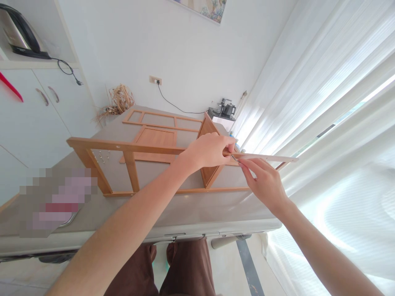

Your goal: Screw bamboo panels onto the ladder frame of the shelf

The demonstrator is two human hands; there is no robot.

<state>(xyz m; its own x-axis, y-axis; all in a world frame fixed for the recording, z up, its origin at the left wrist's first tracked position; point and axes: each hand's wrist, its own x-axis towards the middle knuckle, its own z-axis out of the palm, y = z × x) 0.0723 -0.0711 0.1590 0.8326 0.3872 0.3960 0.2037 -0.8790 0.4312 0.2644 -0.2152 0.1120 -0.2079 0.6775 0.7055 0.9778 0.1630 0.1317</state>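
A wooden frame point(148, 147) with crossbars stands on edge on the table in front of me. My left hand point(206, 153) is closed round its upper rail, where a wooden panel point(211, 174) meets it at an angle. Just to the right, my right hand point(263, 179) pinches a small metal screw point(235, 158) against that same rail. The thumb and fingertips cover part of the screw. Several small metal screws point(104, 156) lie on the table behind the frame's left end.
Behind the frame, a flat wooden panel point(157, 142) and a second frame point(160, 119) lie on the grey table point(185, 209). A blurred pinkish object point(61, 203) lies at the left. Dried stalks point(120, 100), a black kettle point(228, 109) and white curtains point(348, 123) border the space.
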